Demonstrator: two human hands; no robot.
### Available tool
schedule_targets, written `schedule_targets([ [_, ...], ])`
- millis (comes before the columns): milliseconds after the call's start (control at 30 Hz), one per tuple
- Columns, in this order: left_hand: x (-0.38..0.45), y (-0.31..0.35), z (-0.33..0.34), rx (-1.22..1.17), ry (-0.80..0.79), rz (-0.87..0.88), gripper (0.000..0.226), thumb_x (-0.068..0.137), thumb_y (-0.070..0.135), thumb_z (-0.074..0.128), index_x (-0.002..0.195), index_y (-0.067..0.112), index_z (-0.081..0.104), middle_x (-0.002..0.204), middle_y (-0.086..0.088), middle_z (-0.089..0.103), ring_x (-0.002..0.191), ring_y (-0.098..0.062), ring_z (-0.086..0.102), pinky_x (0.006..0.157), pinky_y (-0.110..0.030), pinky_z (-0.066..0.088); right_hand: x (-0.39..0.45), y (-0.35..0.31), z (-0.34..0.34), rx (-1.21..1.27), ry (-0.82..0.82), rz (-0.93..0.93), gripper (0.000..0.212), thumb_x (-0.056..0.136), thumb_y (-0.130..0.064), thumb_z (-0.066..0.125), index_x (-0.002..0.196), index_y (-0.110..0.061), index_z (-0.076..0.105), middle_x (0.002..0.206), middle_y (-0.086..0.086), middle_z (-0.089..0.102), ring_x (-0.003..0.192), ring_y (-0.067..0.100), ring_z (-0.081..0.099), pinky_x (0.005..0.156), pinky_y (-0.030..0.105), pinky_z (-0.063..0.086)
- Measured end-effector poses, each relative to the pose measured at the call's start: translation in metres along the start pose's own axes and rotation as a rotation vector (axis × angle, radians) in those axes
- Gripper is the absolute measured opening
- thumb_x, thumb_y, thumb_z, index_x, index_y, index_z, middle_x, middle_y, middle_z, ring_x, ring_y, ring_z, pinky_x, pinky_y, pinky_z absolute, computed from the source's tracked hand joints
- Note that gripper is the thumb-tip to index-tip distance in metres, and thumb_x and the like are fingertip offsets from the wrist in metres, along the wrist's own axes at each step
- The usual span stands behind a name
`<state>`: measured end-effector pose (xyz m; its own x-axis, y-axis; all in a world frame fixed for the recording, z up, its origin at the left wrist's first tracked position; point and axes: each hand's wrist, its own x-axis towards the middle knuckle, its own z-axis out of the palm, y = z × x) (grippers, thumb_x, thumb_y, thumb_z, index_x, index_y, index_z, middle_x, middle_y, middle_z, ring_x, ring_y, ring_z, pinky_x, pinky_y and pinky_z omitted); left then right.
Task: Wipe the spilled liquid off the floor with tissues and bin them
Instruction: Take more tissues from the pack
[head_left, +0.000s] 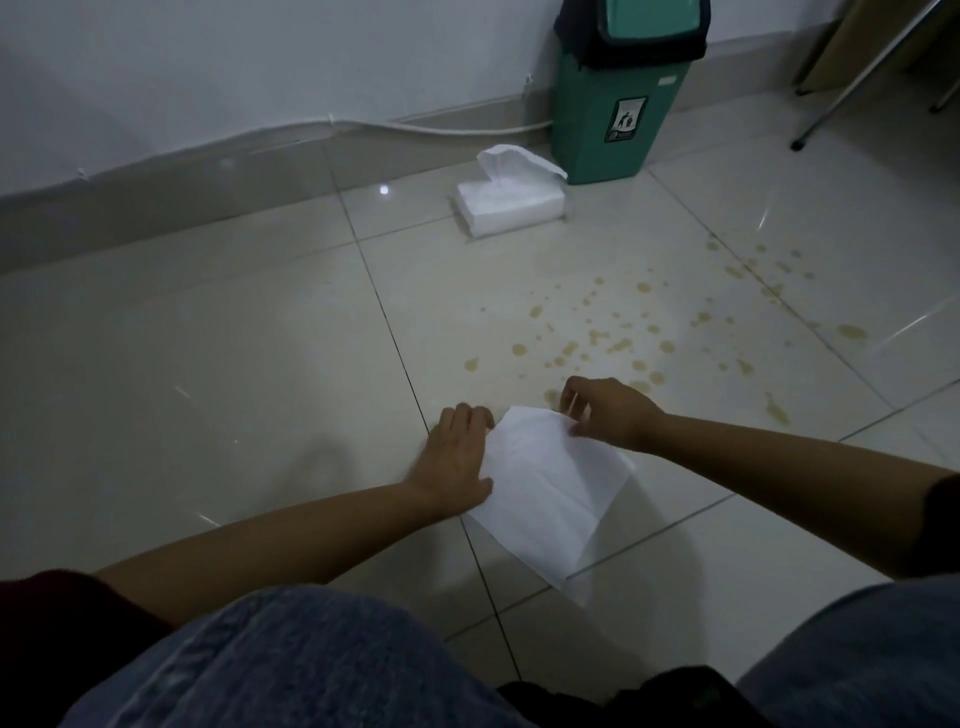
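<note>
A white tissue sheet (550, 488) is held spread out just above the tiled floor in front of my knees. My left hand (457, 457) holds its left edge, fingers curled over the sheet's top corner. My right hand (608, 410) pinches the upper right corner between thumb and fingers. Yellowish-brown drops of spilled liquid (623, 343) are scattered over the tiles beyond and to the right of my hands. A white tissue pack (506, 205) with one sheet sticking up lies further back. Behind it, against the wall, stands a green swing-lid bin (613, 109).
A white cable (467, 129) runs along the skirting board at the back. Metal chair or table legs (841, 88) stand at the top right. My knees in blue jeans (291, 665) fill the bottom of the view.
</note>
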<state>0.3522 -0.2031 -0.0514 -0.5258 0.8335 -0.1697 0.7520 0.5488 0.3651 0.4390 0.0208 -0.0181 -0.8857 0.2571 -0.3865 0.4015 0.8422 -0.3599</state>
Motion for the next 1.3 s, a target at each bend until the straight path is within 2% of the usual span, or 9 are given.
schedule_targets([
  [67, -0.001, 0.007, 0.004, 0.035, 0.079, 0.109, 0.062, 0.078, 0.033, 0.061, 0.131, 0.015, 0.035, 0.131, -0.007, 0.037, 0.120, -0.023, 0.034, 0.103, -0.031, 0.032, -0.001, 0.001, 0.003, -0.042, 0.063, -0.030, 0.039, 0.081, -0.023, 0.070, 0.115, -0.020, 0.052, 0.114, 0.000, 0.058, 0.096, 0.016, 0.055, 0.075, 0.028, 0.048],
  [167, 0.000, 0.019, 0.014, -0.001, 0.002, 0.240, 0.062, 0.092, 0.041, 0.048, 0.144, 0.015, 0.026, 0.151, -0.008, 0.025, 0.141, -0.024, 0.021, 0.118, -0.034, 0.015, -0.002, 0.002, 0.008, -0.022, 0.126, -0.035, 0.035, 0.086, -0.023, 0.063, 0.119, -0.020, 0.050, 0.118, 0.003, 0.056, 0.097, 0.016, 0.053, 0.075, 0.027, 0.048],
  [267, 0.003, 0.034, 0.034, 0.058, -0.086, 0.327, 0.068, 0.098, 0.048, 0.034, 0.152, 0.018, 0.006, 0.161, -0.001, 0.000, 0.149, -0.016, -0.003, 0.120, -0.031, -0.008, -0.004, 0.005, 0.012, -0.010, 0.156, -0.067, 0.028, 0.090, -0.021, 0.056, 0.118, -0.018, 0.051, 0.117, 0.004, 0.056, 0.096, 0.016, 0.052, 0.074, 0.025, 0.042],
  [333, 0.004, 0.044, 0.048, 0.109, -0.104, 0.351, 0.070, 0.098, 0.051, 0.027, 0.152, 0.019, -0.003, 0.161, 0.000, -0.008, 0.149, -0.014, -0.010, 0.120, -0.033, -0.013, -0.007, 0.007, 0.016, -0.019, 0.182, -0.092, 0.025, 0.092, -0.019, 0.052, 0.117, -0.018, 0.052, 0.117, 0.004, 0.056, 0.100, 0.017, 0.053, 0.079, 0.028, 0.044],
  [467, 0.008, 0.053, 0.066, 0.206, -0.132, 0.416, 0.069, 0.099, 0.053, 0.020, 0.152, 0.017, -0.007, 0.161, -0.001, -0.009, 0.148, -0.016, -0.012, 0.119, -0.043, -0.017, -0.012, 0.006, 0.030, -0.017, 0.201, -0.093, 0.028, 0.090, -0.018, 0.049, 0.118, -0.017, 0.052, 0.116, 0.004, 0.057, 0.098, 0.019, 0.053, 0.084, 0.035, 0.048],
  [800, 0.013, 0.052, 0.071, 0.114, -0.156, 0.393, 0.063, 0.099, 0.051, 0.018, 0.152, 0.020, 0.001, 0.162, 0.002, 0.001, 0.149, -0.013, -0.006, 0.119, -0.039, -0.015, -0.010, 0.008, 0.021, 0.052, 0.245, -0.124, 0.034, 0.089, -0.003, 0.043, 0.121, -0.013, 0.051, 0.121, 0.007, 0.055, 0.105, 0.022, 0.053, 0.090, 0.040, 0.047],
  [900, 0.028, 0.042, 0.046, 0.047, -0.068, 0.376, 0.059, 0.101, 0.046, 0.021, 0.152, 0.021, 0.007, 0.161, 0.002, 0.007, 0.149, -0.011, 0.001, 0.121, -0.036, -0.010, -0.002, 0.004, -0.005, 0.030, 0.195, -0.138, 0.032, 0.092, -0.003, 0.041, 0.120, -0.014, 0.051, 0.122, 0.007, 0.053, 0.107, 0.021, 0.052, 0.091, 0.036, 0.046],
  [1100, 0.079, 0.011, -0.035, 0.229, 0.029, 0.304, 0.060, 0.102, 0.044, 0.021, 0.153, 0.019, 0.002, 0.161, 0.001, -0.003, 0.149, -0.013, -0.006, 0.121, -0.041, -0.005, 0.020, -0.025, -0.067, -0.014, 0.166, -0.141, 0.026, 0.095, -0.012, 0.046, 0.120, -0.014, 0.052, 0.122, 0.006, 0.053, 0.105, 0.017, 0.053, 0.084, 0.023, 0.038],
  [1300, 0.118, 0.015, -0.121, 0.242, 0.047, 0.256, 0.062, 0.101, 0.045, 0.022, 0.152, 0.015, 0.002, 0.162, 0.000, 0.001, 0.149, -0.016, -0.003, 0.121, -0.045, -0.001, 0.044, -0.073, -0.125, -0.072, 0.189, -0.148, 0.031, 0.093, -0.018, 0.049, 0.124, -0.009, 0.048, 0.126, 0.011, 0.052, 0.110, 0.024, 0.054, 0.095, 0.039, 0.047],
])
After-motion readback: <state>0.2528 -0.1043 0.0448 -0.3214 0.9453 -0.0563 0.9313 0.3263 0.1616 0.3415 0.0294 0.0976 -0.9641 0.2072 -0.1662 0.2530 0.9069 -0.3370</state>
